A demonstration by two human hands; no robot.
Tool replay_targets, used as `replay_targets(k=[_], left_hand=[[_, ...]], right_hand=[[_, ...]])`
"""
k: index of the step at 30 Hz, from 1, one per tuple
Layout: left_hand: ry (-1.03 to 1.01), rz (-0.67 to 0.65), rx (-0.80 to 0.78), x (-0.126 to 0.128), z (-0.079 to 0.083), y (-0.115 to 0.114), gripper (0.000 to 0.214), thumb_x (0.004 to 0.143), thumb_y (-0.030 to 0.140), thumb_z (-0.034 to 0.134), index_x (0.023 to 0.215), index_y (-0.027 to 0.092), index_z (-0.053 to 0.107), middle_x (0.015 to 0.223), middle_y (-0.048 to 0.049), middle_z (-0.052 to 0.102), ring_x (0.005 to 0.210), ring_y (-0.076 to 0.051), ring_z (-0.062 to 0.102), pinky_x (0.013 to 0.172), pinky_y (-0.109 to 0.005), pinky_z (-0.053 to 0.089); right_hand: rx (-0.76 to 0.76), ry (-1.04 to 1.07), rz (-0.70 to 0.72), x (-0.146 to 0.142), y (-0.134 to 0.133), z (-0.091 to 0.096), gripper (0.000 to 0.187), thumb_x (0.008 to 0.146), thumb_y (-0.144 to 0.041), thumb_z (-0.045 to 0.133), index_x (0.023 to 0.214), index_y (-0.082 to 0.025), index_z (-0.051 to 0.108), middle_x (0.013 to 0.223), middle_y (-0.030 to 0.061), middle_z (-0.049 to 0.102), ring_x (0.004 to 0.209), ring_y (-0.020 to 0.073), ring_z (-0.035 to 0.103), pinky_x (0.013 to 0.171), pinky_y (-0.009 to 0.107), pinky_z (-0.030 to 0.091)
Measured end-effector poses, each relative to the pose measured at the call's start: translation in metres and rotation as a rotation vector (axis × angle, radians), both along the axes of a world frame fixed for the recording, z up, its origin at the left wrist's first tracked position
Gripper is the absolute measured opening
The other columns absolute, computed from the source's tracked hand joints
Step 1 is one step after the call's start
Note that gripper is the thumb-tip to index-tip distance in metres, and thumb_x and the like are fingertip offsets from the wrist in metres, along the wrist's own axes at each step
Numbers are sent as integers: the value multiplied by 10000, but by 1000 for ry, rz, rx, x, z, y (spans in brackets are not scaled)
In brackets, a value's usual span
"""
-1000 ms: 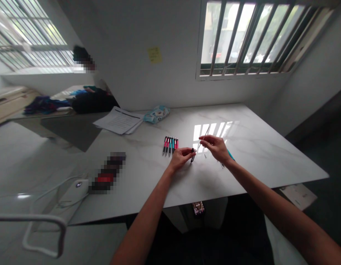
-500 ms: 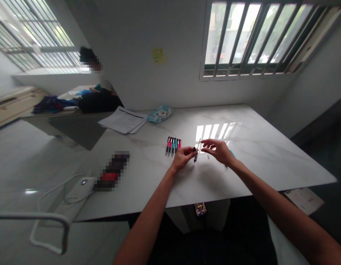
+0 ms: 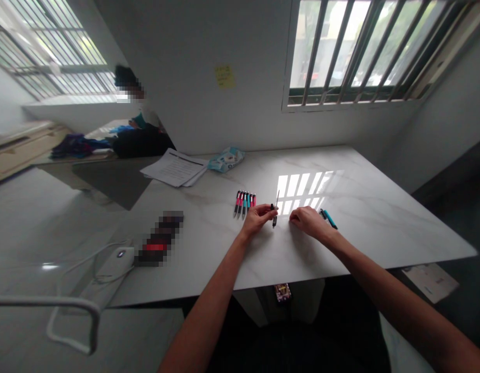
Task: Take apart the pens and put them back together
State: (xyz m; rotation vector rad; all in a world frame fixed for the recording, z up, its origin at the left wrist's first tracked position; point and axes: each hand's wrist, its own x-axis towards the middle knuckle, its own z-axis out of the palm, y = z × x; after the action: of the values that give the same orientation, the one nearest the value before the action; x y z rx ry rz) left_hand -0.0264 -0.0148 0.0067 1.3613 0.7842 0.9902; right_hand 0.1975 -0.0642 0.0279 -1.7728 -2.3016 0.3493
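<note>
My left hand point(image 3: 256, 217) is closed on a small dark pen part point(image 3: 274, 215) with a thin refill sticking up from it, held just above the white marble table point(image 3: 364, 217). My right hand point(image 3: 308, 221) rests low on the table to the right of it, fingers curled down; what they touch is hidden. A teal pen piece point(image 3: 328, 218) lies just right of that hand. A row of several pink, teal and black pens point(image 3: 244, 202) lies left of my left hand.
A stack of papers point(image 3: 174, 168) and a blue wipes pack point(image 3: 225, 158) lie at the table's far left. A white device with a cable point(image 3: 114, 259) sits near the front left edge. Another person sits at the far left by a window. Barred window ahead.
My right hand let go of the thin refill and dropped to the table at the right. The refill now stands in the dark part in my left hand.
</note>
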Motion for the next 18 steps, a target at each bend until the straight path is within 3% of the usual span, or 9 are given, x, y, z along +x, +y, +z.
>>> replay_targets(k=[7, 18], left_hand=[[29, 10, -9, 1, 1, -1, 424, 698, 470, 899, 936, 132, 806, 895, -97, 785, 769, -167, 691, 722, -286, 550], [69, -18, -43, 1, 0, 0, 447, 704, 472, 894, 978, 129, 805, 900, -97, 785, 779, -171, 692, 742, -293, 545]], right_hand=[[60, 57, 28, 8, -1, 1, 100, 921, -192, 710, 932, -196, 809, 916, 97, 755, 817, 217, 700, 755, 283, 480], [60, 118, 36, -11, -3, -6, 194, 962, -139, 618, 948, -199, 802, 949, 91, 778, 861, 222, 717, 797, 294, 476]])
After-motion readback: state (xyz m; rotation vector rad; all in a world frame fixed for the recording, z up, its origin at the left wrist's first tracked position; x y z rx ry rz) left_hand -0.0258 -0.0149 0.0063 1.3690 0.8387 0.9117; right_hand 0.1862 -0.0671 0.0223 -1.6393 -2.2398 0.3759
